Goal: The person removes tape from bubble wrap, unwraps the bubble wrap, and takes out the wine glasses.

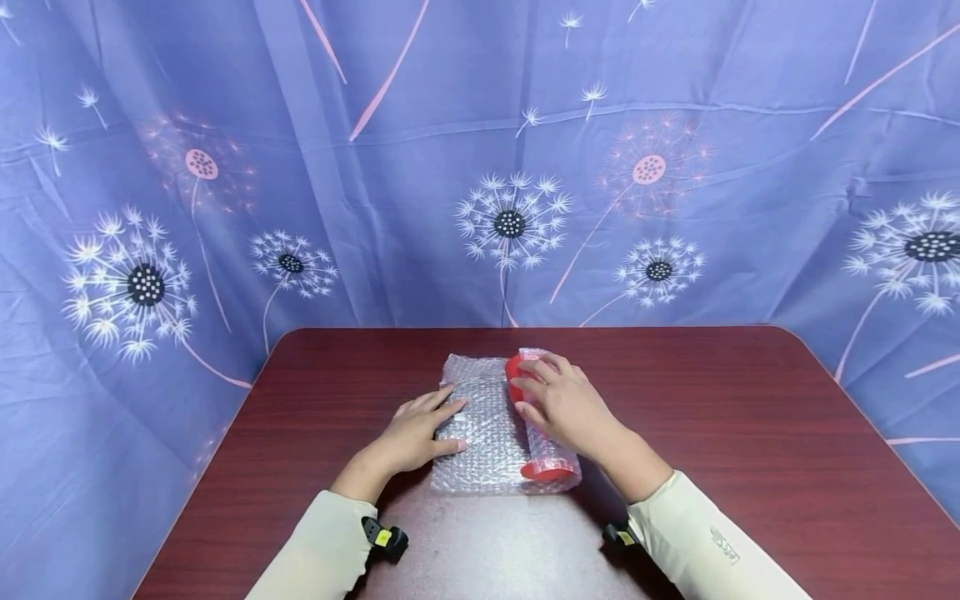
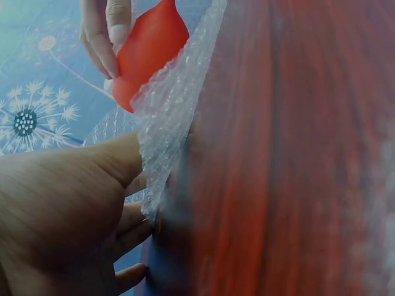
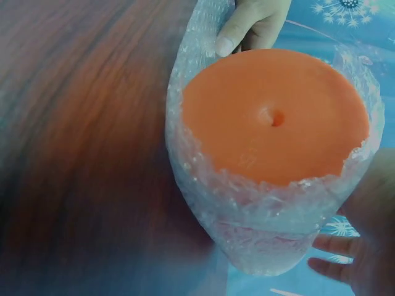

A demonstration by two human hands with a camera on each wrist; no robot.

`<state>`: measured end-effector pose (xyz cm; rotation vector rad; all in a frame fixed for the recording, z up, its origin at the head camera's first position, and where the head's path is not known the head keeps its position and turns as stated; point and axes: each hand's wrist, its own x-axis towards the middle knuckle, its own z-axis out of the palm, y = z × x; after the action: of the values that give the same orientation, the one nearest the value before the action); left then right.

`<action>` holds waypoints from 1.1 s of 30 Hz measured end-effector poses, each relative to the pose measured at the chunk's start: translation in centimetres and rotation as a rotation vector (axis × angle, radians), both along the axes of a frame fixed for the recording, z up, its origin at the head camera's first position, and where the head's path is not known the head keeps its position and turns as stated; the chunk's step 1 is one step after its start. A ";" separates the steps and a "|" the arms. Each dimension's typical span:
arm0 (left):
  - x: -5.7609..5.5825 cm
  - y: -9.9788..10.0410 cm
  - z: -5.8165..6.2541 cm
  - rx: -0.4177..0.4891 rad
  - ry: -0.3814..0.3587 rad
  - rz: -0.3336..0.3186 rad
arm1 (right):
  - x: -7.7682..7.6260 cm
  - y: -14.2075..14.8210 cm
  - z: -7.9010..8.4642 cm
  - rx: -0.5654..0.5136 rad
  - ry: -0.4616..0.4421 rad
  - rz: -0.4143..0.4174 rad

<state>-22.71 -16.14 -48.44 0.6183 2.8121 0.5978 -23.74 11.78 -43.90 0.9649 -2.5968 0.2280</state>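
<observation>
A sheet of bubble wrap [image 1: 483,442] lies on the table, its right end wrapped over a red rounded object [image 1: 513,383]. That object narrows to a neck in the left wrist view; in the right wrist view its flat round base [image 3: 234,135] looks orange, with a small hole at the middle. My right hand [image 1: 568,404] holds the wrapped object from above, fingers bent over the plastic. With fingers spread, my left hand [image 1: 412,433] rests on the sheet's left edge. Plastic hides much of the red object's side.
The dark red-brown wooden table [image 1: 337,375] extends to both sides of the sheet. A blue curtain [image 1: 420,208] with dandelion prints hangs behind it and along the sides. Black straps with yellow marks sit at both wrists.
</observation>
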 end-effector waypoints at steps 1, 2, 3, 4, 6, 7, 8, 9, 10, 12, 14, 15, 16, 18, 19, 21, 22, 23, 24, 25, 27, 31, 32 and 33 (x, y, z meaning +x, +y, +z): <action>0.0 0.0 0.0 -0.002 -0.001 -0.001 | 0.0 0.1 0.0 -0.004 0.005 0.002; 0.0 0.0 0.0 -0.001 -0.002 0.000 | 0.0 0.1 -0.1 -0.007 0.014 0.003; 0.0 -0.1 0.1 -0.003 -0.004 0.000 | 0.0 0.2 -0.1 -0.012 0.023 0.007; 0.0 -0.1 0.1 -0.003 -0.004 0.001 | 0.0 0.2 -0.1 -0.016 0.030 0.012; 0.0 -0.2 0.0 -0.006 -0.007 0.003 | -0.1 0.3 -0.2 -0.020 0.044 0.024; 0.0 -0.2 0.0 -0.008 -0.006 0.004 | -0.1 0.3 -0.3 -0.019 0.050 0.030; 0.0 -0.3 0.0 -0.010 -0.005 0.004 | -0.2 0.4 -0.3 -0.020 0.052 0.036; 0.0 -0.3 -0.1 -0.011 -0.003 0.004 | -0.2 0.4 -0.3 -0.021 0.051 0.042; -0.1 -0.4 -0.1 -0.011 -0.001 0.003 | -0.2 0.4 -0.3 -0.025 0.047 0.046; -0.1 -0.5 -0.3 -0.011 0.006 0.000 | -0.2 0.5 -0.4 -0.035 0.039 0.052; -0.1 -0.5 -0.3 -0.008 0.012 -0.002 | -0.1 0.5 -0.4 -0.046 0.027 0.053; -0.1 -0.6 -0.4 -0.008 0.015 -0.001 | -0.1 0.5 -0.4 -0.050 0.023 0.052; -0.1 -0.6 -0.4 -0.009 0.016 -0.001 | -0.1 0.6 -0.5 -0.054 0.021 0.052; 0.0 -0.6 -0.3 -0.010 0.015 0.000 | 0.0 0.6 -0.5 -0.054 0.023 0.048; 0.0 -0.6 -0.3 -0.008 0.016 0.001 | 0.0 0.6 -0.4 -0.052 0.025 0.044; 0.0 -0.7 -0.2 -0.007 0.015 0.001 | 0.1 0.6 -0.4 -0.048 0.029 0.037; 0.1 -0.7 -0.2 -0.009 0.013 0.001 | 0.1 0.6 -0.4 -0.045 0.033 0.034; 0.1 -0.7 -0.2 -0.012 0.011 0.000 | 0.2 0.7 -0.4 -0.045 0.035 0.032; 0.1 -0.7 -0.2 -0.016 0.010 0.001 | 0.2 0.7 -0.4 -0.044 0.037 0.030; 0.1 -0.7 -0.2 -0.017 0.011 0.001 | 0.2 0.7 -0.3 -0.046 0.037 0.029; 0.2 -0.8 -0.2 -0.019 0.010 0.002 | 0.2 0.8 -0.4 -0.052 0.043 0.032; 0.3 -0.9 -0.1 -0.014 0.008 0.007 | 0.3 0.8 -0.4 -0.061 0.056 0.039; 0.3 -0.9 0.0 -0.015 0.003 0.008 | 0.3 0.8 -0.4 -0.060 0.058 0.039; 0.3 -1.0 0.0 -0.017 0.000 0.008 | 0.3 0.8 -0.5 -0.057 0.056 0.037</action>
<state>-22.41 -17.11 -48.42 0.6039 2.8181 0.5751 -23.45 12.62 -44.35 0.9859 -2.5099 0.2795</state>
